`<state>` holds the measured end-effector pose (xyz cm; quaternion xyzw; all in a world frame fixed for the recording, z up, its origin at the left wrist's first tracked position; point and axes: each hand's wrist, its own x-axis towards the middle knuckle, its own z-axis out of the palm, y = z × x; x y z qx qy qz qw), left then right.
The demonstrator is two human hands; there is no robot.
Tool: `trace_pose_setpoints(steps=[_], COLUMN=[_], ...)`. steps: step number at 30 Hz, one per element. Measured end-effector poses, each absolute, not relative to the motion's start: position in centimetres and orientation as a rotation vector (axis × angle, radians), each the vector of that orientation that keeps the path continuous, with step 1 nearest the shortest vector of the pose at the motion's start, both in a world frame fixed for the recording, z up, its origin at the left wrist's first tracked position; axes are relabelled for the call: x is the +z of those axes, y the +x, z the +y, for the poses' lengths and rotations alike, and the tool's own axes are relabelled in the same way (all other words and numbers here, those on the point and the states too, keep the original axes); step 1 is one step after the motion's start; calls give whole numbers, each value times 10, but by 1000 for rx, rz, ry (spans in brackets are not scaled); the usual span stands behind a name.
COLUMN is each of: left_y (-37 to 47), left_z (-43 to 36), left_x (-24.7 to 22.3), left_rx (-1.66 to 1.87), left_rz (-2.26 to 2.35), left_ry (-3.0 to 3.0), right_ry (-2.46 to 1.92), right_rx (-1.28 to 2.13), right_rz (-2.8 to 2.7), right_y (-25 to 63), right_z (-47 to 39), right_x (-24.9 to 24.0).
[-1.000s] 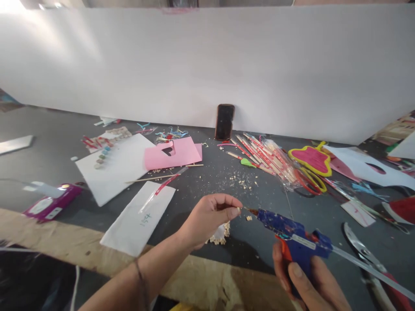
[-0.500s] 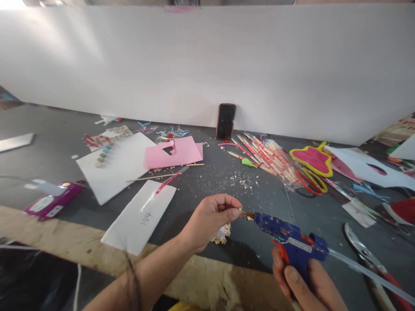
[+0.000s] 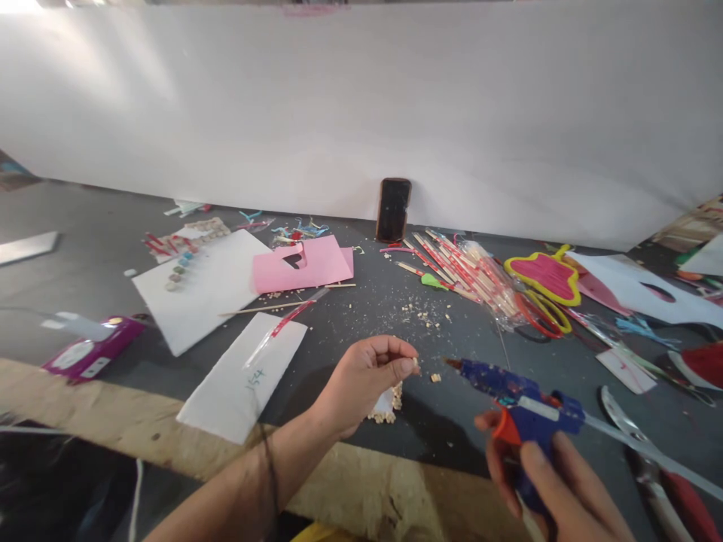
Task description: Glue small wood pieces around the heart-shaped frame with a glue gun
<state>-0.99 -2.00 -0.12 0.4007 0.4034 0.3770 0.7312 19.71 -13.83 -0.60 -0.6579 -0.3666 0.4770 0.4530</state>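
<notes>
My left hand (image 3: 373,376) pinches a small pale wood piece (image 3: 416,363) between thumb and fingertips, just above the dark tabletop. My right hand (image 3: 547,474) is wrapped round the handle of a blue hot glue gun (image 3: 523,403) with an orange trigger. Its brown-tipped nozzle points left toward my left fingers, a gap apart from them. A clear glue stick (image 3: 638,444) sticks out of the gun's back. Partly hidden beneath my left hand lies a white card edged with small wood bits (image 3: 385,410). One loose wood bit (image 3: 435,378) rests on the table between my hands.
A phone (image 3: 394,209) leans on the white board. Red-wrapped wooden sticks (image 3: 446,263), scissors (image 3: 542,315) and pliers (image 3: 638,436) lie to the right. White cards (image 3: 242,376), pink paper (image 3: 316,263) and a purple power strip (image 3: 102,346) are on the left.
The glue gun has moved right, away from my left hand, opening a gap between nozzle and fingertips. My left hand has barely moved and still pinches the piece.
</notes>
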Motion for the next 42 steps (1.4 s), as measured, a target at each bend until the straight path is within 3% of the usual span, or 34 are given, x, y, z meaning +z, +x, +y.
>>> trace_pose_setpoints(steps=[9, 12, 14, 21, 29, 36, 42], left_y=[-20, -23, -23, -23, -29, -26, -15], left_z=[-28, -30, -33, -43, -47, -50, -56], left_x=[-2, -4, -4, -3, -10, -12, -9], left_rx=[840, 842, 831, 793, 801, 799, 770], left_rz=[893, 894, 893, 845, 826, 854, 891], left_ry=[874, 853, 839, 830, 791, 831, 924], right_ry=[-2231, -2456, -2332, -1642, -1548, -1636, -1592], right_rx=[1103, 628, 376, 634, 795, 987, 1565], right_rz=[-1123, -1545, -1721, -2224, -2320, -2097, -1502], right_y=[278, 283, 271, 216, 205, 202, 181], right_z=[-86, -86, -85, -51, -26, -39, -64], right_x=[-6, 3, 8, -9, -19, -11, 8])
